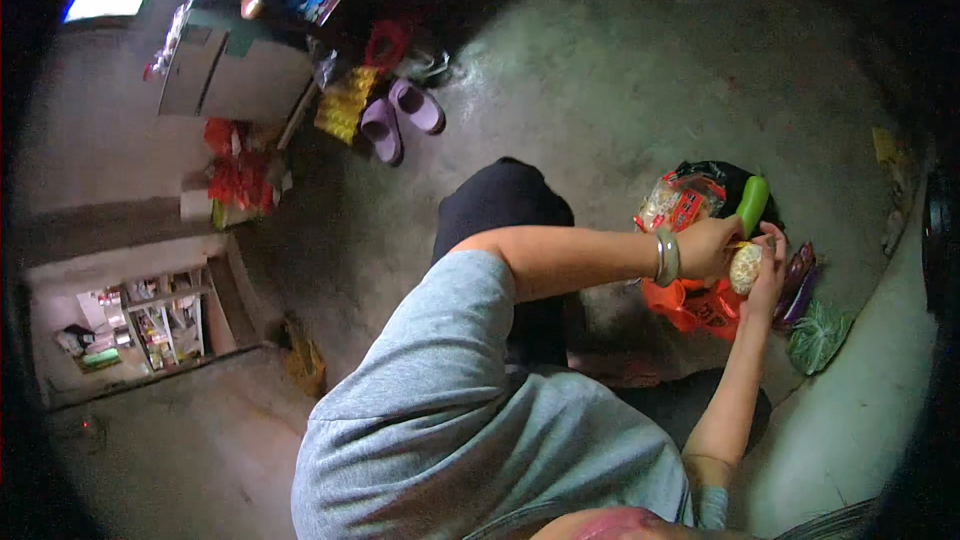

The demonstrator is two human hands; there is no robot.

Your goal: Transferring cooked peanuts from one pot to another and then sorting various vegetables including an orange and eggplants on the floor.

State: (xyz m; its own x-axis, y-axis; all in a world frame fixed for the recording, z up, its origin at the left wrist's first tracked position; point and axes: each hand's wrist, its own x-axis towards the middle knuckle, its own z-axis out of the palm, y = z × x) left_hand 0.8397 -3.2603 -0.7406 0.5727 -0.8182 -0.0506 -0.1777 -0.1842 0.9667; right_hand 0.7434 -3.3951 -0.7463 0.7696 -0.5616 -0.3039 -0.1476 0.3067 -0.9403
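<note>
Pale round vegetable (745,268) — gripped between left hand (708,246), right hand (768,275).

Left arm: your left arm runs bare from the grey sleeve across the middle of the view, elbow bent, forearm almost level, pointing right
Left wrist: it carries a pale bangle (667,257) just behind the hand
Left hand: your left hand (708,245) is curled, fingers closed at the upper side of a small pale round item (745,268)
Right arm: your right forearm rises from the lower edge, steep and nearly straight, bare to the elbow
Right hand: your right hand (768,275) cups the same item from the right, fingertips (772,236) above it
Hands together: they meet, touching around the item
</note>
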